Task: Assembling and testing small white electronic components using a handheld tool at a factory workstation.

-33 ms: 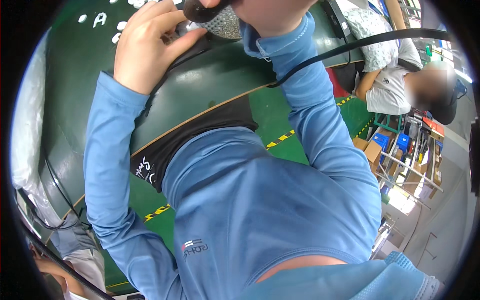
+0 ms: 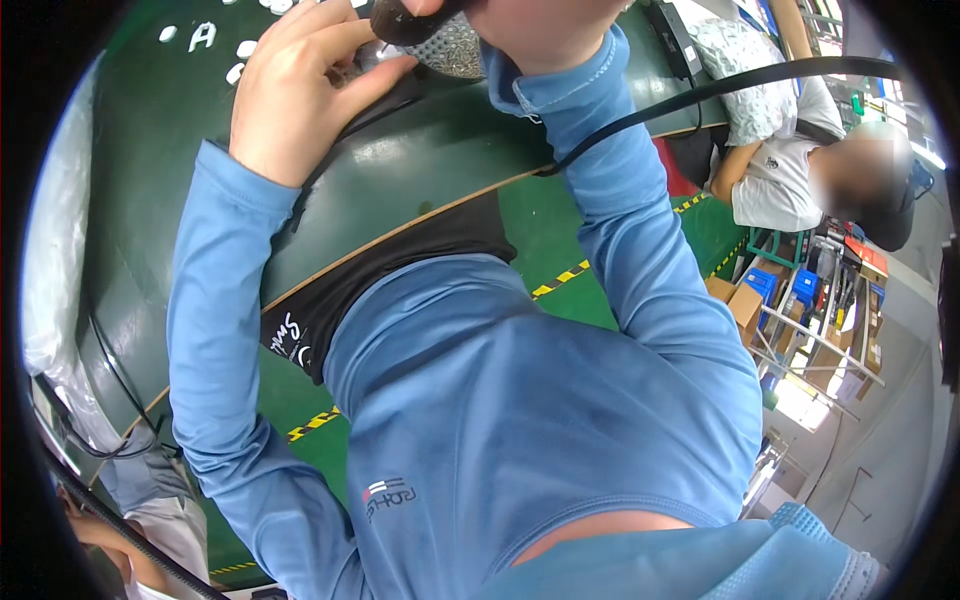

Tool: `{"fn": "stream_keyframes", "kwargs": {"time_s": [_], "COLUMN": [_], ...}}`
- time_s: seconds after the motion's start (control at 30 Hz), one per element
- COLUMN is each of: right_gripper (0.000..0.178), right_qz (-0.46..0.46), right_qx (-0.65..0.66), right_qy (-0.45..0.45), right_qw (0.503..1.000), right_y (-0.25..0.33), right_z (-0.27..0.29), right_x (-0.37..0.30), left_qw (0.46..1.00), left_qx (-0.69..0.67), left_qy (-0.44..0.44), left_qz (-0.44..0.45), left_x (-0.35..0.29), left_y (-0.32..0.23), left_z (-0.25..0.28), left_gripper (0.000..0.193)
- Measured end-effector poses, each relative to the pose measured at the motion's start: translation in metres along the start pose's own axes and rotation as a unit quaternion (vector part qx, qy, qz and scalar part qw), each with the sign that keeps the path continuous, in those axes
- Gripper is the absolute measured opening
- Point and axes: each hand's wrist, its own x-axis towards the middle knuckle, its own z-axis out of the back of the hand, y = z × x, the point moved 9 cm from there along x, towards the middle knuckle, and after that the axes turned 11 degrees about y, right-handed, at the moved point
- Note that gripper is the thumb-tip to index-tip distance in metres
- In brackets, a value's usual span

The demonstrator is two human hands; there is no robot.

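Workbench (image 2: pixel 430 150), dark green, spans the upper field, its edge running slantwise before a person in a blue long-sleeved top (image 2: pixel 480 400). A second person (image 2: pixel 785 185), in white, sits at the right; clear plastic sheeting (image 2: pixel 55 230) drapes the bench's left end. Right hand (image 2: pixel 550 30), partly cut by the upper border: its visible finger lies against a dark rounded tool (image 2: pixel 400 28), which it grasps. Left hand (image 2: pixel 290 80), just beside that tool, over the bench: thumb and fingers curve toward each other, though I cannot tell what, if anything, they pinch. Below the tool and between the hands lie small silvery pieces (image 2: pixel 458 52). Small white parts (image 2: pixel 168 34) are scattered beyond the left hand.
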Motion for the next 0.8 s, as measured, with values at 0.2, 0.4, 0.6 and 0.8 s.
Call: {"fn": "stream_keyframes", "kwargs": {"time_s": [0.2,0.4,0.6,0.8], "right_gripper": [0.048,0.048,0.046,0.057], "right_qz": [-0.021,-0.016,-0.027,0.073], "right_qx": [-0.1,0.078,-0.09,-0.005], "right_qy": [-0.044,-0.031,-0.023,0.087], "right_qw": [0.994,0.996,0.995,0.993], "right_y": [0.007,-0.026,-0.009,-0.014], "right_z": [0.001,0.015,0.003,0.02], "right_x": [-0.001,-0.003,0.006,-0.01], "left_qw": [0.999,0.998,0.999,0.994], "left_qx": [-0.036,-0.029,-0.007,-0.035], "left_qy": [-0.015,-0.021,-0.023,-0.004], "left_qz": [-0.016,-0.051,-0.048,-0.099], "left_x": [0.002,0.006,-0.004,0.011], "left_y": [-0.001,-0.002,0.009,-0.013], "left_z": [-0.001,-0.003,0.008,-0.009], "left_gripper": [0.04,0.04,0.031,0.025]}}
